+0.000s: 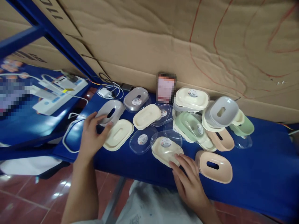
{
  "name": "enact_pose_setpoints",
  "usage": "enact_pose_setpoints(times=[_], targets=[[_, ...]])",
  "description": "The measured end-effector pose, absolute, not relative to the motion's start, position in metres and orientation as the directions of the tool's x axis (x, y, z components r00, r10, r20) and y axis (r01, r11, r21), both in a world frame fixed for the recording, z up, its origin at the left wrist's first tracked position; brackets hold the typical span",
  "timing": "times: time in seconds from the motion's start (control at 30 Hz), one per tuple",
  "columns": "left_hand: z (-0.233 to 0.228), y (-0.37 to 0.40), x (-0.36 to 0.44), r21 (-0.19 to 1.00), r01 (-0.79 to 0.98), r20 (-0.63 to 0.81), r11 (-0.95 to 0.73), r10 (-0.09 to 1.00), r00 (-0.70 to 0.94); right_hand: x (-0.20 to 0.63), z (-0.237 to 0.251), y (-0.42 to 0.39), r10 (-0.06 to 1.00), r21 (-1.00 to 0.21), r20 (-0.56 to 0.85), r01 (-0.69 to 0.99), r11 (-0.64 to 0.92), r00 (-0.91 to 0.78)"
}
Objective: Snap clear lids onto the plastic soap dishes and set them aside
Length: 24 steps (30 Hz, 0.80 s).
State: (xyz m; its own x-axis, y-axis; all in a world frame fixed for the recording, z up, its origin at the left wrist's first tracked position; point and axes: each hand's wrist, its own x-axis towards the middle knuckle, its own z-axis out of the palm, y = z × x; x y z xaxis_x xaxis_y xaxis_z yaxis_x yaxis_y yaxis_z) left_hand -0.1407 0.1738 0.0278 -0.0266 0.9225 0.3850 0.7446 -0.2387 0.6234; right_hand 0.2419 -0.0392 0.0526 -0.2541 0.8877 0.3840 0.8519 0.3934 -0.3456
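My left hand [94, 133] is at the near left edge of a grey oval dish [118, 109] with a slot in its base. Its thumb and index finger are spread apart at the rim; I cannot tell how firmly they touch. Just below lies a cream oval tray [119, 135]. My right hand [188, 174] rests its loosely stretched fingers on the near right corner of a cream dish [161, 154], which has a clear lid [173, 143] with a round label over it. To that hand's right sits a peach slotted dish [224, 168].
Behind are a cream tray [146, 116], a lidded grey dish [137, 99] and loose clear lids [140, 147]. Stacked grey [225, 109], green [187, 124] and cream dishes stand right. A phone [165, 88] leans on cardboard [140, 46]. A power strip [53, 101] lies left.
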Motion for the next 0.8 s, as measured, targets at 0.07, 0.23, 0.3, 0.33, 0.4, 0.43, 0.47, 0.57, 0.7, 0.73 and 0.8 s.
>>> enact_pose_setpoints(times=[0.07, 0.23, 0.3, 0.33, 0.4, 0.43, 0.47, 0.57, 0.7, 0.73, 0.8], targets=[[0.028, 0.187, -0.150, 0.615, 0.745, 0.348, -0.256, 0.937, 0.035, 0.242, 0.050, -0.041, 0.894, -0.303, 0.354, 0.871, 0.387, -0.274], [0.037, 0.212, -0.165, 0.615, 0.729, 0.306, -0.301, 0.943, 0.131, 0.237, 0.050, -0.017, 0.915, -0.237, 0.307, 0.910, 0.340, -0.262], [0.045, 0.208, -0.161, 0.600, 0.736, 0.319, -0.312, 0.938, 0.137, 0.233, 0.051, -0.004, 0.917, -0.253, 0.333, 0.916, 0.310, -0.219], [0.049, 0.202, -0.156, 0.581, 0.748, 0.348, -0.321, 0.929, 0.128, 0.231, 0.051, 0.001, 0.915, -0.264, 0.354, 0.918, 0.295, -0.192], [0.059, 0.180, -0.140, 0.530, 0.778, 0.427, -0.336, 0.899, 0.097, 0.226, 0.051, 0.008, 0.904, -0.278, 0.401, 0.921, 0.274, -0.149], [0.064, 0.167, -0.130, 0.512, 0.786, 0.457, -0.346, 0.885, 0.092, 0.224, 0.051, 0.010, 0.899, -0.279, 0.417, 0.922, 0.268, -0.135], [0.069, 0.152, -0.118, 0.510, 0.782, 0.463, -0.358, 0.881, 0.102, 0.223, 0.050, 0.011, 0.896, -0.279, 0.426, 0.924, 0.261, -0.125], [0.075, 0.112, -0.081, 0.524, 0.713, 0.416, -0.466, 0.870, 0.264, 0.220, 0.047, 0.013, 0.898, -0.288, 0.431, 0.929, 0.233, -0.091], [0.065, 0.081, -0.043, 0.464, 0.693, 0.355, -0.552, 0.832, 0.426, 0.219, 0.046, 0.019, 0.896, -0.279, 0.435, 0.934, 0.223, -0.084], [0.061, 0.076, -0.037, 0.441, 0.695, 0.337, -0.568, 0.822, 0.459, 0.218, 0.047, 0.020, 0.895, -0.280, 0.436, 0.931, 0.233, -0.093], [0.053, 0.070, -0.030, 0.399, 0.698, 0.329, -0.594, 0.804, 0.496, 0.217, 0.050, 0.020, 0.895, -0.288, 0.430, 0.921, 0.262, -0.120]])
